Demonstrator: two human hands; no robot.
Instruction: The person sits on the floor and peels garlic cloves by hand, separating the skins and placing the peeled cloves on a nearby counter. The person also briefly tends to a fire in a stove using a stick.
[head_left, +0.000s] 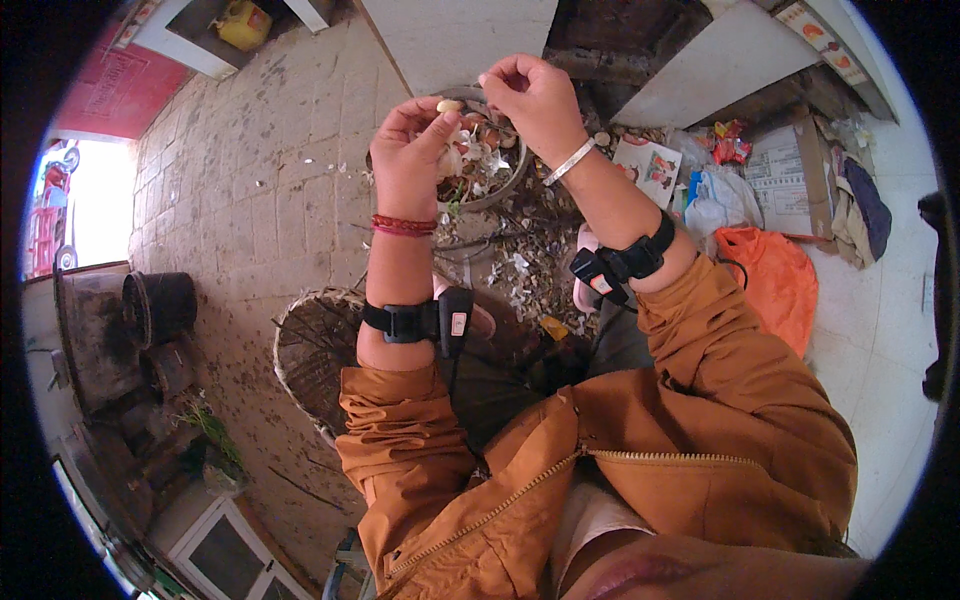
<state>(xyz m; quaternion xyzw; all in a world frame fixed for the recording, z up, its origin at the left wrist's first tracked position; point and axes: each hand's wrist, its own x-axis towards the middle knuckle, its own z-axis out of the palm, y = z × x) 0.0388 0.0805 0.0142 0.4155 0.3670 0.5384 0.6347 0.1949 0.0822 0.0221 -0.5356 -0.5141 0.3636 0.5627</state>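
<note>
Between the thumb and fingers of my left hand (415, 135) is a small pale clove (448, 106), which looks like peeled garlic. My right hand (534, 94) is raised just to the right, apart from the clove, with thumb and forefinger bent together. Nothing shows in that pinch, though a scrap of skin could be too small to see. Below both hands stands a round basin (517, 174) holding white papery skins (480, 150), brown shells and some green bits. My left hand hides part of its rim.
Skins and shells litter the floor (517, 281) by my feet. A wicker basket (279, 352) stands left of my legs. Rightward lie an orange bag (776, 281), plastic bags (720, 202) and a cardboard box (791, 176). A black bucket (169, 307) is at far left.
</note>
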